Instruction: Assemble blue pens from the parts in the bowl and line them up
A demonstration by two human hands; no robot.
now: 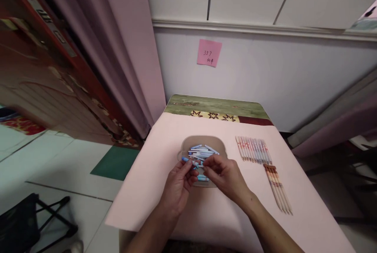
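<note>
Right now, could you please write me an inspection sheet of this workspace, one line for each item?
Surface: small table covered by a pale pink sheet; a green patterned edge shows at the far side.
Things in hand: beige tray holding short blue and white pieces; both hands work over it.
Clutter: a row of pale pencils and a bundle of brown-ended pencils lie right of the tray.
Hands: left hand pinches a blue piece; right hand has its fingertips at the same spot, what it grips cannot be told.
Cables: nothing seen.
Surroundings: pink sticky note on the wall, curtain at left, folding stool on the floor.
</note>
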